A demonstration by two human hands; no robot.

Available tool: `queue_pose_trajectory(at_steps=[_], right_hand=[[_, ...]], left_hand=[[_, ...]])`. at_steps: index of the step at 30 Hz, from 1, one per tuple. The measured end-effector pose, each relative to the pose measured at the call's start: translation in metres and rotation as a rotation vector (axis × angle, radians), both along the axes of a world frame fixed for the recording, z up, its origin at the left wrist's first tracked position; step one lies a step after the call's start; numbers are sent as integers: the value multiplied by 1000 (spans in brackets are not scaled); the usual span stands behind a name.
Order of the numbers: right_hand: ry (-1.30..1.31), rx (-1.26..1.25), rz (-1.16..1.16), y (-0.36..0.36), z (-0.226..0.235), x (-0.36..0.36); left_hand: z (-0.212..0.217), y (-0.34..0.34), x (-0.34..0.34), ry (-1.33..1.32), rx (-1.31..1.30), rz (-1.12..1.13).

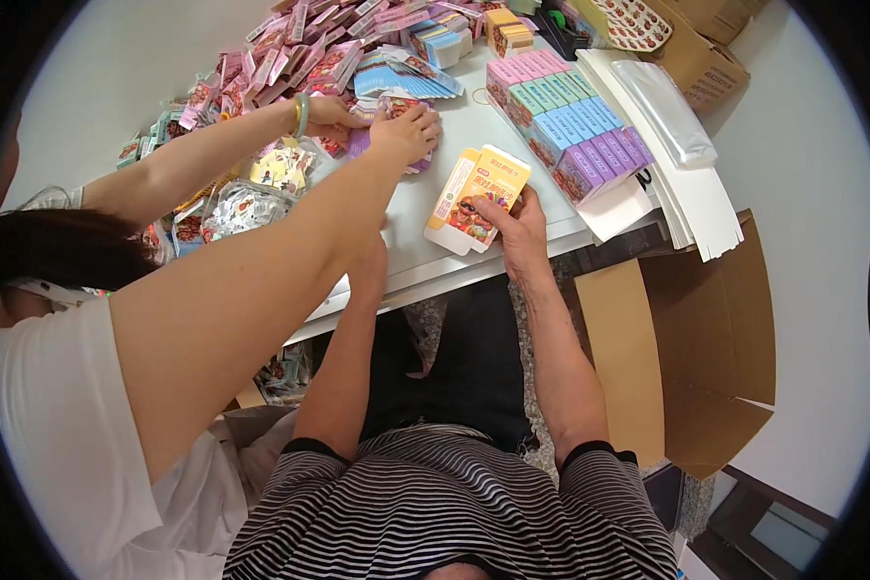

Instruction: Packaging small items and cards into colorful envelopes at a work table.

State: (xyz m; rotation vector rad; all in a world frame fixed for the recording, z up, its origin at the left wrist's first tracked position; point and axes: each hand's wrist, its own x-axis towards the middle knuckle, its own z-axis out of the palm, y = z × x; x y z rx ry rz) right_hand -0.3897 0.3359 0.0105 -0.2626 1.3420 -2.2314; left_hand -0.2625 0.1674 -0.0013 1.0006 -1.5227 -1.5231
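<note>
My right hand (522, 230) grips a flattened yellow carton (454, 198) by its right edge, thumb on the printed front. The carton tilts over the table's near edge, with its white flaps sticking out. My left hand (368, 259) is at the table edge, mostly covered by a co-worker's forearm, which hides its fingers. Just beyond, the co-worker's two hands (414, 132) rest on purple flat cartons (420, 163).
Pink filled boxes (290, 58) are heaped at the back left. Blue flat cartons (401, 77) fan out nearby. Rows of coloured boxes (570, 121) stand right, beside white sheets (638, 145) and a clear plastic bag (662, 111). An open cardboard box (710, 329) sits below right.
</note>
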Motion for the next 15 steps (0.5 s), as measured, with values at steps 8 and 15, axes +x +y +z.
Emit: queue_pose_trajectory(at_steps=[8,15], right_hand=[[30,4,34,-7,6,8],[0,-14,90,-4,7,16]], left_hand=[[1,19,16,233,25,-364],[22,35,18,57,87,-578]])
